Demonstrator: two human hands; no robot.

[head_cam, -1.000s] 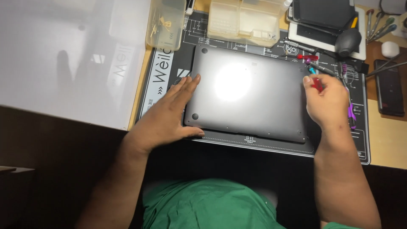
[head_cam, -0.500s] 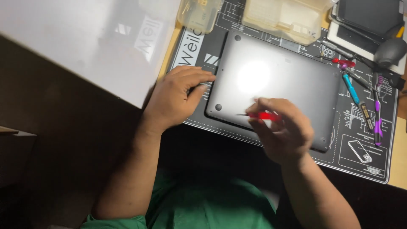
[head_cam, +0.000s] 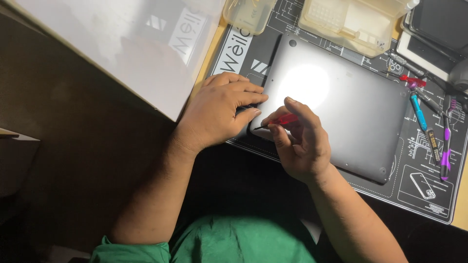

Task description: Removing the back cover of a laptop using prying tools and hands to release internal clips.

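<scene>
Dark repair mat, grey laptop underside up. Left hand pressed flat at near-left corner; right hand pinched red screwdriver beside.

A silver-grey laptop is laid closed, underside up, on a dark work mat, glare at its centre. A red-handled screwdriver is held, tip at the near-left corner.
</scene>
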